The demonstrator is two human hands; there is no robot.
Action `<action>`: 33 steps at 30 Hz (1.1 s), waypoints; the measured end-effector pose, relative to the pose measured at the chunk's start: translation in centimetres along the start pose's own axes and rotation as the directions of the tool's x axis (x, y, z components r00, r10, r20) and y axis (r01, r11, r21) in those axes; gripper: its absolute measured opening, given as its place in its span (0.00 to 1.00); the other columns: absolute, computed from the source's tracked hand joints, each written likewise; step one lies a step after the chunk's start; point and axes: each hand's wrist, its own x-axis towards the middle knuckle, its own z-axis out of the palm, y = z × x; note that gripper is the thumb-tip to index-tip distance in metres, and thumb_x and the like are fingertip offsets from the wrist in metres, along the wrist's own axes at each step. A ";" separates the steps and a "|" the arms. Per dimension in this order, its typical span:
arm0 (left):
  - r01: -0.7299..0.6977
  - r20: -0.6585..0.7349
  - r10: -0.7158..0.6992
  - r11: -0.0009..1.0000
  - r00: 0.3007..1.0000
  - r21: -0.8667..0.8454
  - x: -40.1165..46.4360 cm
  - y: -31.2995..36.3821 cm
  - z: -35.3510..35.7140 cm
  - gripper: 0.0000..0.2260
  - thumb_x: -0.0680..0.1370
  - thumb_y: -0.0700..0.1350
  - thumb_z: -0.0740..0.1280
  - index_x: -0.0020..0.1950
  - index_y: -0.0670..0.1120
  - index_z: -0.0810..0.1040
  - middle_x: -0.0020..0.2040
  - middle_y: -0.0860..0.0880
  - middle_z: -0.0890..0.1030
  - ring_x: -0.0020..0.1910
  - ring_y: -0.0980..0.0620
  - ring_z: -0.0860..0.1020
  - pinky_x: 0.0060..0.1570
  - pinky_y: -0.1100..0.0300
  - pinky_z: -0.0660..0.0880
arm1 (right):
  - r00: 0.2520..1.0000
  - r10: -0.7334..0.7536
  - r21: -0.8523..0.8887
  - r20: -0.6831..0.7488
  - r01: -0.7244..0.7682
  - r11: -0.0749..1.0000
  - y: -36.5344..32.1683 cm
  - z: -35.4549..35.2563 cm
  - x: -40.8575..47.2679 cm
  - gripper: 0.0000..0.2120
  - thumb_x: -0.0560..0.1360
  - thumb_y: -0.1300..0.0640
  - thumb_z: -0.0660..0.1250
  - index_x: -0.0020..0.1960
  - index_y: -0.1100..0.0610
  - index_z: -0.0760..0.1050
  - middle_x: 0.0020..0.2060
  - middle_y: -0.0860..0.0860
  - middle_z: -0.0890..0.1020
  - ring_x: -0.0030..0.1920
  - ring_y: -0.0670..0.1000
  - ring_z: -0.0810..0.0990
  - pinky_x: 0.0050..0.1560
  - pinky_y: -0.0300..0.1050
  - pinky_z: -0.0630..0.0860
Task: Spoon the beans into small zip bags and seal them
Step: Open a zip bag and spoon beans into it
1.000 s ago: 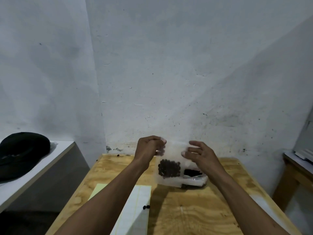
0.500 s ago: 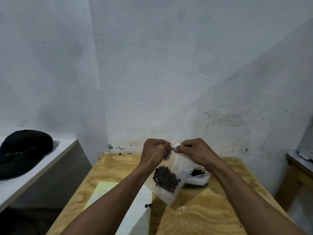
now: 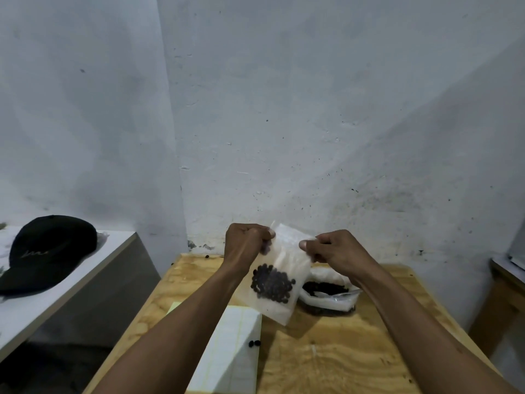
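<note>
A small clear zip bag (image 3: 287,251) hangs tilted above the wooden table (image 3: 326,362), with a clump of dark beans (image 3: 272,283) in its lower half. My left hand (image 3: 246,245) pinches the bag's top left corner. My right hand (image 3: 338,247) pinches the top edge at the right. Behind the bag lies a larger plastic bag of dark beans (image 3: 326,291) with a metal spoon (image 3: 338,294) resting in it.
A stack of white and yellow sheets (image 3: 230,351) lies on the near left of the table, with two loose beans (image 3: 254,343) beside it. A black cap (image 3: 48,251) sits on a white shelf (image 3: 62,288) at the left. Another wooden table edge (image 3: 505,277) shows at the right.
The hands met at the bag's top half a second ago. My right hand has since slid right along the top edge, and the bag stays tilted in the air.
</note>
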 end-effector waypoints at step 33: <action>-0.030 0.066 -0.032 0.638 0.997 0.769 5.0 -12.4 -10.7 0.21 0.79 0.44 0.70 0.71 0.44 0.76 0.64 0.43 0.81 0.62 0.44 0.79 0.60 0.56 0.74 | 0.972 0.089 -0.544 0.216 0.044 0.838 5.2 19.2 4.6 0.31 0.80 0.41 0.62 0.80 0.47 0.60 0.82 0.49 0.52 0.81 0.56 0.55 0.77 0.54 0.61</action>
